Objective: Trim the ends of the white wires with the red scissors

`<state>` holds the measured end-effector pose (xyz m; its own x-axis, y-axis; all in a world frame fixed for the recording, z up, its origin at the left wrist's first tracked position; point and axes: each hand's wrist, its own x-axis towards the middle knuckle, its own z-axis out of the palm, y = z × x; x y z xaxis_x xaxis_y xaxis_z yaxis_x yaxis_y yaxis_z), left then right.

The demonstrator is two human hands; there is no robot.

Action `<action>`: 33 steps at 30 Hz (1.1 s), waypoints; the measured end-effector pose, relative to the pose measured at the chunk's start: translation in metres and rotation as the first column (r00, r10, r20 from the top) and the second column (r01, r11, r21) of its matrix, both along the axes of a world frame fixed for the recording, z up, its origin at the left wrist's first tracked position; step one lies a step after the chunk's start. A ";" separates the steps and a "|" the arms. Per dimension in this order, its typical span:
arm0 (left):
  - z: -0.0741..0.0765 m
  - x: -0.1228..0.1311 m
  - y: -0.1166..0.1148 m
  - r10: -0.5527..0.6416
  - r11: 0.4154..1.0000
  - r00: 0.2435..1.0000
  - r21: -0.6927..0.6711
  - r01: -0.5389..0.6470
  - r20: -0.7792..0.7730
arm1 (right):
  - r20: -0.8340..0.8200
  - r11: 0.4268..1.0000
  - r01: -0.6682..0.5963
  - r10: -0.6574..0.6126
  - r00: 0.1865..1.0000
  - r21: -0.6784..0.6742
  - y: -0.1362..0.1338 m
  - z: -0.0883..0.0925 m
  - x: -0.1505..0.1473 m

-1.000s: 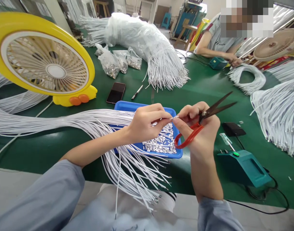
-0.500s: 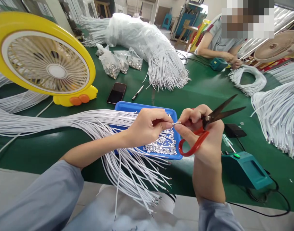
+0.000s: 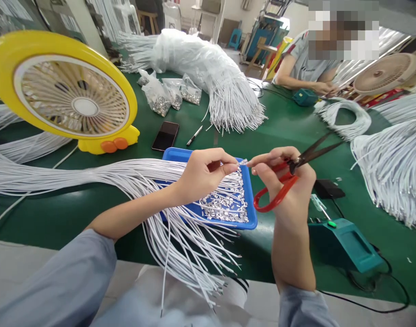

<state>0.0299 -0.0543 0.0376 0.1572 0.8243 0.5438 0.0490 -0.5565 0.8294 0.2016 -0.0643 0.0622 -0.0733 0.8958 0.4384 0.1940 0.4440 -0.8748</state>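
My left hand (image 3: 203, 175) is closed in a pinch on the end of a white cord, and a small metal tip (image 3: 243, 161) shows at its fingertips. My right hand (image 3: 283, 179) grips red-handled scissors (image 3: 289, 179), blades pointing up to the right, while its thumb and forefinger reach to the metal tip. Both hands hover over a blue tray (image 3: 180, 155) holding several small metal clips (image 3: 225, 204). A thick bundle of white cords (image 3: 92, 175) runs from the left under my left arm and fans out over the table's near edge.
A yellow desk fan (image 3: 68, 97) stands at left. A phone (image 3: 165, 136), a pen (image 3: 194, 135) and bags of clips (image 3: 160, 97) lie behind the tray. A teal device (image 3: 344, 245) sits at right. More cord bundles (image 3: 395, 168) lie around. Another person (image 3: 306, 63) works at the far right.
Both hands rose slightly over the tray and stayed together at the metal tip. The scissors' blades tilted flatter, and my view shifted a little downward.
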 end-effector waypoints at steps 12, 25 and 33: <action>0.003 -0.008 0.011 -0.128 0.937 0.958 -0.285 0.201 0.256 | 0.300 0.996 0.092 -0.086 0.950 -0.007 0.015 -0.019 -0.001; 0.001 -0.007 0.010 -0.025 0.989 0.986 -0.141 0.048 0.166 | 0.659 0.968 0.119 -0.237 0.713 0.219 0.003 -0.011 -0.009; 0.003 -0.004 0.006 -0.038 0.989 0.993 -0.136 0.054 0.116 | 0.677 0.978 0.098 -0.198 0.709 0.183 0.001 -0.011 -0.011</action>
